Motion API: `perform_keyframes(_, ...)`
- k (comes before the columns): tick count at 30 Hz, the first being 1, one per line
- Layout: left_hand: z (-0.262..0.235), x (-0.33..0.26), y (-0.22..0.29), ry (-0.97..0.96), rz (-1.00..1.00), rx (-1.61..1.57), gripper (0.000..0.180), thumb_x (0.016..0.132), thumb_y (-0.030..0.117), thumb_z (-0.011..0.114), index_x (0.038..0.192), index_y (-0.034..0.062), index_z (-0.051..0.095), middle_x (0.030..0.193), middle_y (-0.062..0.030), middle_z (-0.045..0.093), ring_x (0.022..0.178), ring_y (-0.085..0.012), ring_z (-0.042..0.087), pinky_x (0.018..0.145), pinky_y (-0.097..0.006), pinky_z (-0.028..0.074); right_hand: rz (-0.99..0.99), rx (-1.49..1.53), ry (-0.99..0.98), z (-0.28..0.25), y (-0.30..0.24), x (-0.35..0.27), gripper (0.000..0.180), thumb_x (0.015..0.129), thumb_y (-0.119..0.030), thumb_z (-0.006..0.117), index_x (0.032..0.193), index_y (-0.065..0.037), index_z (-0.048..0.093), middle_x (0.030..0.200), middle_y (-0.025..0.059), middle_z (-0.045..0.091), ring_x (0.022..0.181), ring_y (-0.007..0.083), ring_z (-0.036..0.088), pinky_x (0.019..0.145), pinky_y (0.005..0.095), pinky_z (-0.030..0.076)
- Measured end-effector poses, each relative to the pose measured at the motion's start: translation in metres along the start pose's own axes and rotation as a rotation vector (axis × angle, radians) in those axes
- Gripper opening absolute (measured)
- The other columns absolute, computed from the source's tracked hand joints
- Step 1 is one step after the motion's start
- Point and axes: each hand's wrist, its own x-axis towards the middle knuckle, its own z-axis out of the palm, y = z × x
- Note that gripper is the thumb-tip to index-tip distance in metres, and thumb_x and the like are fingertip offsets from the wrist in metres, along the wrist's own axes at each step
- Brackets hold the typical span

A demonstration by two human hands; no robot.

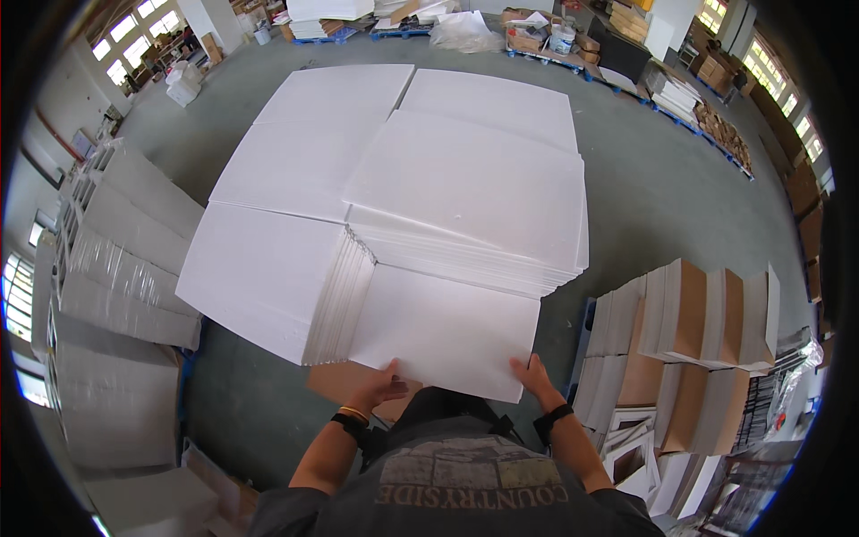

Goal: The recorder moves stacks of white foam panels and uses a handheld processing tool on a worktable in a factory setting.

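Note:
A white flat board (445, 322) lies uppermost on the lower near section of a large block of stacked white boards, directly before me. My right hand (537, 380) grips its near right corner, thumb on top, the other fingers partly hidden under or beside the edge. At the near edge, left of centre, my left hand (381, 388) has its fingers stretched and its thumb up against the board's rim. Taller stacks of the same boards rise around this section: one at the left (259, 273) and one behind (474, 183), their layered edges showing.
Wrapped pale stacks (116, 385) stand on the left. Grey and brown panel bundles (689, 313) and white frames (631, 447) are at the right. A brown cardboard piece (335, 385) lies below the block. Loaded pallets (546, 40) line the far floor.

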Motion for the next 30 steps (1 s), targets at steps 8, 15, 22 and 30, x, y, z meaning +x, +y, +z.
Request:
perform_keyframes(8, 0.022, 0.008, -0.005, -0.297, 0.138, -0.319, 0.039, 0.094, 0.03, 0.034, 0.119, -0.0004, 0.036, 0.116, -0.0185, 0.045, 0.109, -0.0328, 0.045, 0.097, -0.049, 0.036, 0.026, -0.401, -0.171, -0.004, -0.009, 0.018, 0.063, 0.078, -0.051, 0.051, 0.099, 0.009, 0.048, 0.1, 0.0277, 0.056, 0.096, 0.0381, 0.055, 0.082, 0.0405, 0.044)
perform_keyframes(15, 0.016, 0.014, 0.006, -0.334, 0.055, -0.404, 0.041, 0.093, 0.03, 0.038, 0.121, -0.0007, 0.036, 0.121, -0.0178, 0.043, 0.114, -0.0324, 0.042, 0.096, -0.051, 0.035, -0.072, -0.341, 0.136, -0.087, -0.12, -0.02, 0.044, 0.078, -0.047, 0.056, 0.086, -0.004, 0.057, 0.082, 0.0127, 0.062, 0.078, 0.0276, 0.059, 0.068, 0.0362, 0.046)
perform_keyframes(22, 0.027, -0.05, 0.023, -0.214, -0.272, -0.125, 0.055, 0.088, 0.04, 0.046, 0.118, -0.0061, 0.036, 0.113, -0.0223, 0.046, 0.105, -0.031, 0.05, 0.09, -0.042, 0.044, -0.376, -0.092, 0.767, -0.144, -0.187, 0.012, 0.064, 0.076, -0.049, 0.059, 0.113, 0.001, 0.045, 0.097, 0.0189, 0.053, 0.09, 0.0286, 0.055, 0.073, 0.0357, 0.045)
perform_keyframes(30, 0.094, -0.111, 0.124, -0.185, 0.725, 0.206, 0.031, 0.09, 0.017, 0.047, 0.112, -0.0039, 0.047, 0.095, -0.0122, 0.057, 0.087, -0.0194, 0.058, 0.079, -0.029, 0.048, -0.301, -0.284, 0.666, -0.151, -0.195, 0.045, 0.077, 0.07, -0.059, 0.059, 0.112, 0.005, 0.048, 0.099, 0.0227, 0.052, 0.098, 0.035, 0.05, 0.084, 0.04, 0.041)
